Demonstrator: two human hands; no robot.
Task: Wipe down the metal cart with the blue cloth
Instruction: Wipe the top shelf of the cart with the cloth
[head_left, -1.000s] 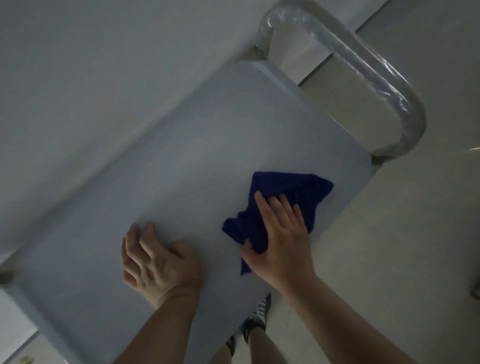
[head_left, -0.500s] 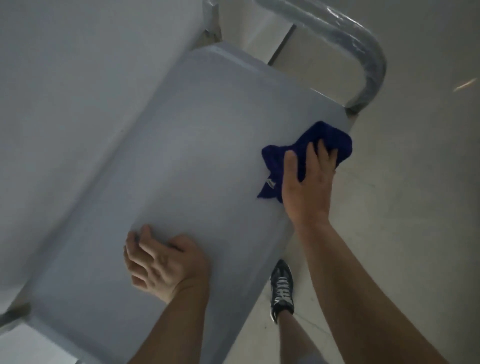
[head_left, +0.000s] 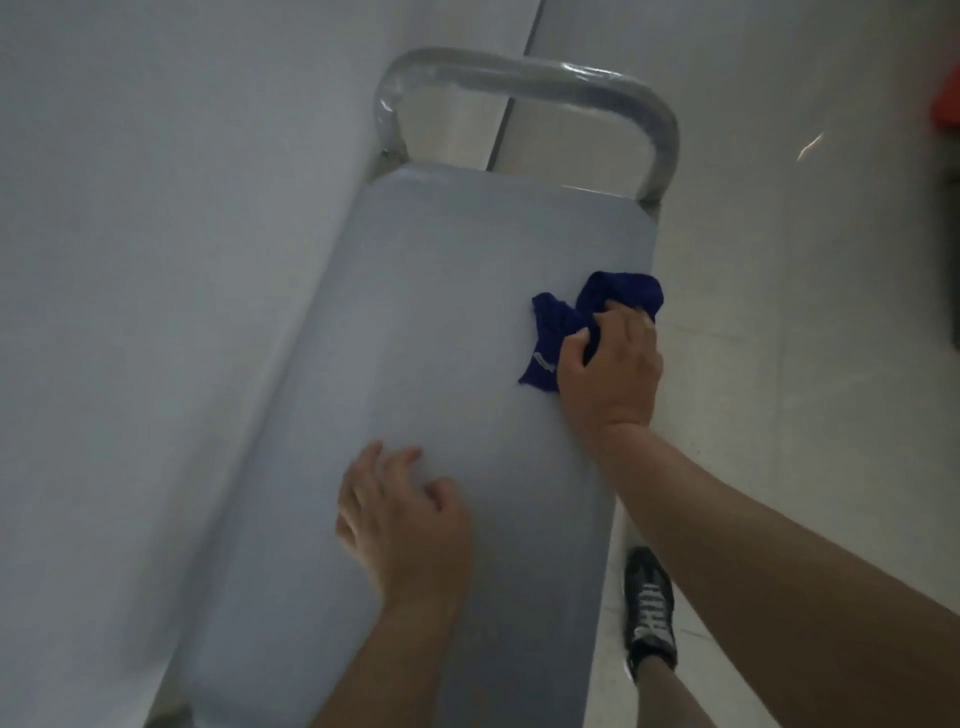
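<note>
The metal cart's flat grey top (head_left: 426, 332) runs from the bottom of the view up to a curved tubular handle (head_left: 524, 70) wrapped in clear film. A dark blue cloth (head_left: 563, 317) lies bunched at the top's right edge, about halfway along. My right hand (head_left: 610, 369) grips the cloth with curled fingers and presses it on the surface. My left hand (head_left: 400, 519) rests on the cart top nearer to me, fingers spread and slightly bent, holding nothing.
A pale wall (head_left: 156, 260) runs close along the cart's left side. Light floor (head_left: 779, 312) lies to the right, where my black laced shoe (head_left: 649, 613) stands beside the cart. A red object (head_left: 948, 104) shows at the far right edge.
My right hand moved the cloth along the right edge towards the handle, then drew it back a little and bunched it. My left hand stayed planted while the view swung round.
</note>
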